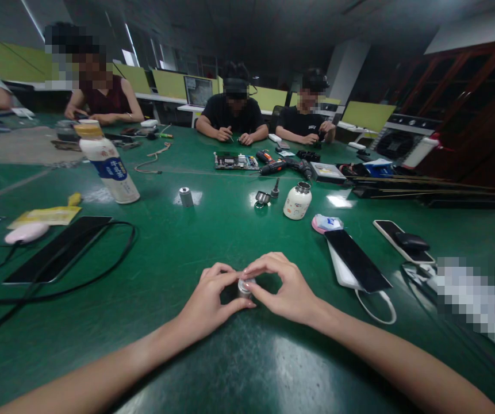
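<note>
A small silver metal cylinder [244,291] stands on the green table in front of me, partly covered by fingers. Around its left side and front curls my left hand [213,290], thumb and fingertips closed on it. My right hand [284,284] pinches the cylinder's top from the right, index finger and thumb meeting at the rim. Farther off stands a similar grey cylinder [185,196], with a small part on its top. What kind of parts these two are, I cannot make out.
A tall drink bottle [111,169], a small cream bottle [298,201] and a metal lid [263,199] stand beyond my hands. A black tablet [64,250] with a cable lies left; phones [357,260] lie right. Power drills [275,165] and a circuit board [236,161] are farther back, near seated co-workers.
</note>
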Tool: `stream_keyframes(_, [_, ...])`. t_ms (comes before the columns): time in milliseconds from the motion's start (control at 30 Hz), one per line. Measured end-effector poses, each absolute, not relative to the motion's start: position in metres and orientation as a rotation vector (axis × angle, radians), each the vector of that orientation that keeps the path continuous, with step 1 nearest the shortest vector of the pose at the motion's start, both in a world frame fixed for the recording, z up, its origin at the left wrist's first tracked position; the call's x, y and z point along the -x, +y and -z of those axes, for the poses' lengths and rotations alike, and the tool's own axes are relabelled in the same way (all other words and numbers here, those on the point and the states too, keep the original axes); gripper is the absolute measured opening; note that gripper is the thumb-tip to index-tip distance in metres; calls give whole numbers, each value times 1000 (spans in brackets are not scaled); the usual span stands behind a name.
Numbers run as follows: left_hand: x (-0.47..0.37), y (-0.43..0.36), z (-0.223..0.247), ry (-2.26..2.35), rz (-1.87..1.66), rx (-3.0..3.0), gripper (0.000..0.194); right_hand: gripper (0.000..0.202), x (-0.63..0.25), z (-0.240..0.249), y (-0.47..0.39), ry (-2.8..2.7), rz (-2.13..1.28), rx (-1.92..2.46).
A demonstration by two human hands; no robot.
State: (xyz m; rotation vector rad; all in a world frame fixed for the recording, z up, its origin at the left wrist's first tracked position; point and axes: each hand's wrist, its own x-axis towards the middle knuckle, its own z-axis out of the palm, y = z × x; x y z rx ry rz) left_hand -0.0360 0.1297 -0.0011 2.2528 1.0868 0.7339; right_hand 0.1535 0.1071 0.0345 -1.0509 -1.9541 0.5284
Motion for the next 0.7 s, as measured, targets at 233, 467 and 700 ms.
stream_keyframes(233, [36, 129, 2, 1090, -732, -2243, 37, 8, -158, -36, 115, -1725, -622, 1103])
stream_keyframes(467, [36, 130, 1, 1108, -710, -2230, 42, 5, -187, -9, 148, -1760, -613, 1281])
stream_keyframes(700, [37, 129, 1, 1109, -704, -2231, 42, 8, -195, 8, 155, -1912, -555, 1333])
